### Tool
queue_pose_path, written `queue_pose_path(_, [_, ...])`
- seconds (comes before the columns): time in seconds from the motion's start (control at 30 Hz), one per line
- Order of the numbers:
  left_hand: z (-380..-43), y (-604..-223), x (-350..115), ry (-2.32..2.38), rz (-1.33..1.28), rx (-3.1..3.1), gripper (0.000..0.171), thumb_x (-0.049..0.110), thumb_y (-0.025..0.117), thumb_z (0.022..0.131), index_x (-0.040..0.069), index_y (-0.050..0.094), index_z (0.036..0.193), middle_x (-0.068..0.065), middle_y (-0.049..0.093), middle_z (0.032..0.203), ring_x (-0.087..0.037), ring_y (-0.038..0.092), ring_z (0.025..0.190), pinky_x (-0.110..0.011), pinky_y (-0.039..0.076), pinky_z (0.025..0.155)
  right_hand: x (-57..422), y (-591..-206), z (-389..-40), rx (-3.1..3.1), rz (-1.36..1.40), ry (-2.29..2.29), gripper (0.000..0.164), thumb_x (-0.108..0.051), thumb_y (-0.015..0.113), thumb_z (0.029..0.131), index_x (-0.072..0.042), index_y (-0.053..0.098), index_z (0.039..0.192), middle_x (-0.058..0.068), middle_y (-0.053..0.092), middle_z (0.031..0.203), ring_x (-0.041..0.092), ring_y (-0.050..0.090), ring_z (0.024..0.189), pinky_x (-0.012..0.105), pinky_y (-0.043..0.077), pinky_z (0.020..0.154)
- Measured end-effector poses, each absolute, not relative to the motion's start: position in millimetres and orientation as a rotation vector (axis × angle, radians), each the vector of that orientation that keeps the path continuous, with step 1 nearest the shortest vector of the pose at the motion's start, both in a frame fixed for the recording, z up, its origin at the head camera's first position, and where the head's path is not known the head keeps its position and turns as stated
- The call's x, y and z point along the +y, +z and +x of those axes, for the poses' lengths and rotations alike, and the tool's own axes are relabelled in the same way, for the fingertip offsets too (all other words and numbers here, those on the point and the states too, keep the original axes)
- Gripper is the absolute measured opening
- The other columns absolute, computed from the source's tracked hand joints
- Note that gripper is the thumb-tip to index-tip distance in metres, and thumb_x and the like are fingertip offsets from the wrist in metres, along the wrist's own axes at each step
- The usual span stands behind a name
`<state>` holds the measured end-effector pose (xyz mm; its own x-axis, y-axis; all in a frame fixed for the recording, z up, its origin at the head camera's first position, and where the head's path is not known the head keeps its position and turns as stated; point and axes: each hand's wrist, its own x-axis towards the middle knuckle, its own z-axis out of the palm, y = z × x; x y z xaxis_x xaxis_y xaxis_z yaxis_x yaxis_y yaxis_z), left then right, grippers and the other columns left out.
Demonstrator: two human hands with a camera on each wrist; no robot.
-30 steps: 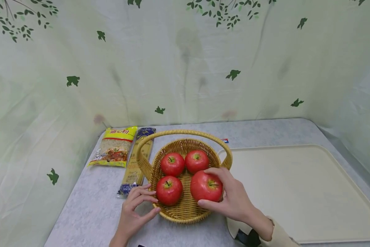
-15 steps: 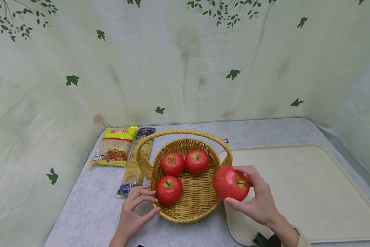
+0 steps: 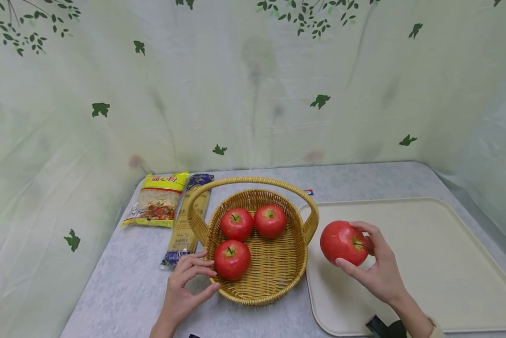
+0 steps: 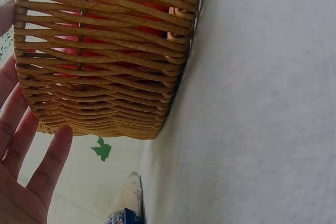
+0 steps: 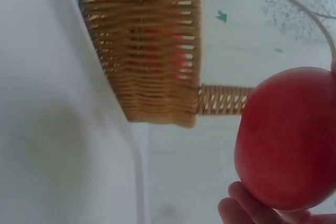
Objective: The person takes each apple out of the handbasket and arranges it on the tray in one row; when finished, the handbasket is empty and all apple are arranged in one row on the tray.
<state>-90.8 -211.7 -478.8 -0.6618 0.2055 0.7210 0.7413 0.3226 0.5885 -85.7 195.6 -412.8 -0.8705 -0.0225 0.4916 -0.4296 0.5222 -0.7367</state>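
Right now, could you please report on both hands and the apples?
Right hand holds one apple above the tray. Left hand at the basket. Three more apples inside. Nothing seen between held apple and tray.

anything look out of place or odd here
Nothing looks spilled, tipped or damaged: the basket stands upright, and its three apples and the apple in the right hand look whole. Only a small red and blue item beyond the basket seems stray; too small to identify.

Room over right part of tray [image 3: 456, 267]; right hand [image 3: 381, 272] with apple [image 3: 341, 243] obstructs left. Basket [image 3: 276, 270] free at near right; handle [image 3: 253, 180] arches overhead, three apples [image 3: 232, 261] crowd left, far side. Left hand [image 3: 182, 290] blocks near-left rim [image 3: 227, 295].
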Motion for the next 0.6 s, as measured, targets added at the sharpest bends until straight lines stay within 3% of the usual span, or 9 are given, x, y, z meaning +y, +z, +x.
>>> queue_pose_path(0.33, [-81.5,-447.7,-199.6,-1.335,-0.845,-2.042,0.030,-0.004,0.084,0.061,0.008,0.070,0.086,-0.015,0.064,0.094,-0.037,0.053,0.106,-0.030,0.035,0.100,203.6,-432.5,-95.0,-2.565,0.236,1.163,0.076,-0.024,0.088,0.066,-0.015,0.046,0.129,0.001,0.049,0.124,0.017,0.048,0.099,0.030,0.050,0.069])
queue_pose_path(0.6, [-80.3,-444.8,-199.1,-1.340,-0.844,-2.046,0.027,-0.001,0.084,0.064,0.007,0.070,0.085,-0.015,0.065,0.094,-0.035,0.053,0.107,-0.030,0.034,0.100,207.7,-444.9,-98.6,-2.672,0.234,1.132,0.076,-0.035,0.086,0.068,-0.016,0.045,0.129,0.007,0.046,0.125,0.024,0.048,0.104,0.044,0.053,0.072])
